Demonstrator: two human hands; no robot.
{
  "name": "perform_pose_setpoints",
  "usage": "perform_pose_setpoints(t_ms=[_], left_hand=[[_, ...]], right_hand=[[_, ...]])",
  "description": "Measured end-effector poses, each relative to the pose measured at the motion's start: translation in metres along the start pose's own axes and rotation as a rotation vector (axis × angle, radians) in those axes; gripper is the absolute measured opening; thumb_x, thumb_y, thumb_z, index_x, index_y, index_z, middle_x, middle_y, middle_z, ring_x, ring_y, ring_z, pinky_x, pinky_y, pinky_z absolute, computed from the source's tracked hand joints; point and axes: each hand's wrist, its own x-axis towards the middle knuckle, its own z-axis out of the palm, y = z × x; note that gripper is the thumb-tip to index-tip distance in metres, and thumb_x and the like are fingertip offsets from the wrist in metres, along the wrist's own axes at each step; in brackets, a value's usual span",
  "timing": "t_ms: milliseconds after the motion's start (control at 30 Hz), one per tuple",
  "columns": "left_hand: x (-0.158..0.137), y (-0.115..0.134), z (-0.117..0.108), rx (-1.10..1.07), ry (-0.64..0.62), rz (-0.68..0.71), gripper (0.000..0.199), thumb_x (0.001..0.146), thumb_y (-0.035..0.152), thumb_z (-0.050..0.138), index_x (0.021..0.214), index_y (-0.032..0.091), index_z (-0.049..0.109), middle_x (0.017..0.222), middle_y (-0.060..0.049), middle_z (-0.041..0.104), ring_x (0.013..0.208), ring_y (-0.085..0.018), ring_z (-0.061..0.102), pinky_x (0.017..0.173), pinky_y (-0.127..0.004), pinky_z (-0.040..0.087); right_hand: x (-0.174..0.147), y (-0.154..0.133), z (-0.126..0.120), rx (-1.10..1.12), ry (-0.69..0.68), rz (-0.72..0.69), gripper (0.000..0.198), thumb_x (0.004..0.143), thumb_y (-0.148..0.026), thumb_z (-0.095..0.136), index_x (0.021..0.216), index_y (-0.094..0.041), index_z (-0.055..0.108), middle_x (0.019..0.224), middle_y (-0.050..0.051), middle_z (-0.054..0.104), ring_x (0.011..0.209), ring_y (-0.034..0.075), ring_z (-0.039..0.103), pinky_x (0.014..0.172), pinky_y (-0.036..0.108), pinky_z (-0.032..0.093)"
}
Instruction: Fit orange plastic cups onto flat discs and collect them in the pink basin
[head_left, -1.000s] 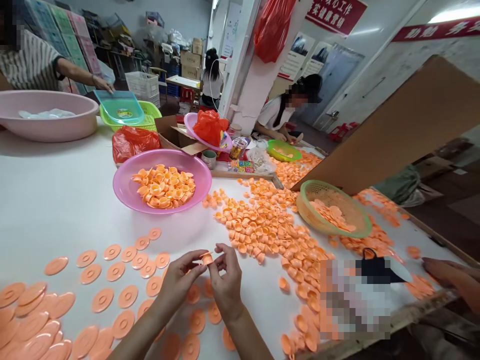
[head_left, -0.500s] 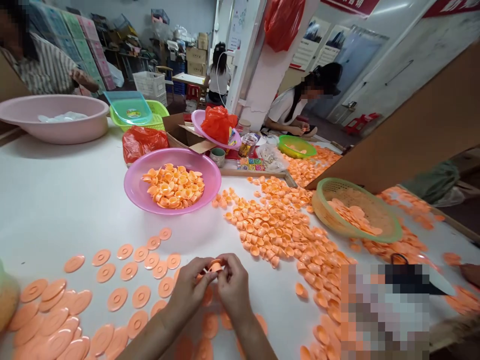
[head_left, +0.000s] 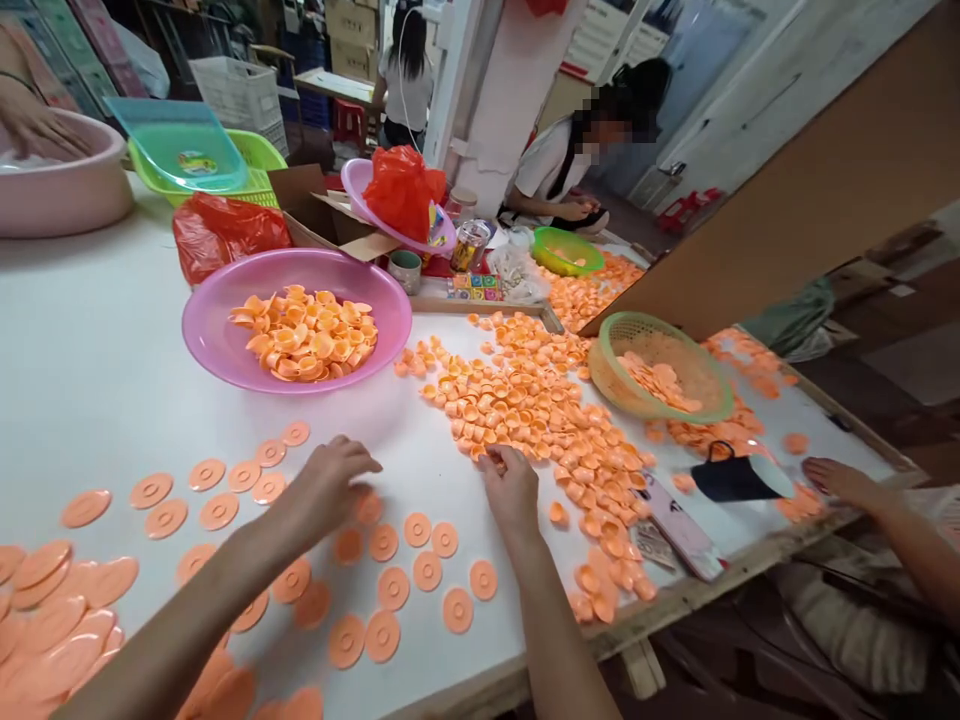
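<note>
My left hand (head_left: pixel 328 490) hangs over the flat round orange discs (head_left: pixel 392 588) on the table, its fingers loosely stretched to the right. I see nothing in it; its thumb is partly hidden. My right hand (head_left: pixel 513 492) is at the near edge of a heap of small orange plastic cups (head_left: pixel 517 385). Its thumb and fingertips close around one cup at that edge, mostly hidden by the fingers. A pink basin (head_left: pixel 202 345) beyond my left hand holds joined orange cup-and-disc pieces (head_left: pixel 311 335). More discs overlap in a pile (head_left: pixel 60 625) at lower left.
A green-yellow basket (head_left: pixel 600 375) with discs stands right of the heap. A phone (head_left: pixel 682 525) and black mask (head_left: pixel 739 478) lie near the right edge, by another person's hand (head_left: pixel 832 478). Behind the basin are a red bag (head_left: pixel 229 235) and an open carton (head_left: pixel 315 215). A cardboard panel (head_left: pixel 772 190) leans at right.
My hands were together on an orange cup piece; they have parted, and that piece is out of them. The left went left over the discs, the right to the cup heap. The view swung right and down.
</note>
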Motion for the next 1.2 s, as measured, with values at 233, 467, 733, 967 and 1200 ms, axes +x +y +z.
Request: perform_pose_setpoints(t_ms=[233,467,733,967,1200], left_hand=[[-0.009,-0.001,0.046,0.234,-0.158,-0.035,0.025,0.075,0.003,0.052,0.080,0.021,0.069,0.089,-0.005,0.064,0.089,-0.023,0.055,0.071,-0.036,0.032],[0.024,0.011,0.065,0.085,-0.090,-0.077,0.034,0.078,0.014,0.065,0.110,0.023,0.067,0.108,-0.008,0.064,0.101,-0.025,0.054,0.079,-0.036,0.036],[0.017,0.010,0.066,0.037,-0.022,-0.158,0.017,0.078,0.017,0.064,0.091,0.023,0.072,0.092,-0.005,0.063,0.090,-0.022,0.054,0.079,-0.035,0.035],[0.017,0.011,0.069,-0.148,-0.014,-0.222,0.012,0.080,0.022,0.062,0.083,0.022,0.074,0.084,-0.005,0.065,0.088,-0.023,0.054,0.085,-0.038,0.036],[0.030,0.009,0.056,-0.328,-0.049,-0.397,0.018,0.076,0.023,0.058,0.085,0.020,0.073,0.077,-0.002,0.072,0.071,-0.017,0.063,0.063,-0.026,0.044]], right_hand=[[0.003,-0.002,0.011,0.130,-0.014,0.120,0.021,0.072,-0.034,0.060,0.086,-0.019,0.064,0.073,0.004,0.066,0.065,0.020,0.061,0.065,0.031,0.048],[0.001,-0.010,0.011,0.217,-0.039,0.130,0.013,0.070,-0.030,0.057,0.075,-0.020,0.064,0.071,0.004,0.068,0.068,0.020,0.062,0.067,0.030,0.049],[-0.017,-0.043,0.031,0.350,-0.324,0.151,0.013,0.072,-0.031,0.060,0.071,-0.019,0.063,0.051,-0.002,0.060,0.044,0.014,0.053,0.042,0.022,0.040],[-0.033,-0.071,0.051,0.196,-0.373,0.034,0.009,0.071,-0.019,0.053,0.062,-0.022,0.051,0.049,-0.006,0.052,0.048,0.012,0.049,0.048,0.022,0.036],[-0.028,-0.078,0.048,0.061,-0.395,-0.072,0.015,0.072,-0.015,0.052,0.061,-0.023,0.046,0.051,-0.005,0.051,0.050,0.013,0.048,0.050,0.023,0.032]])
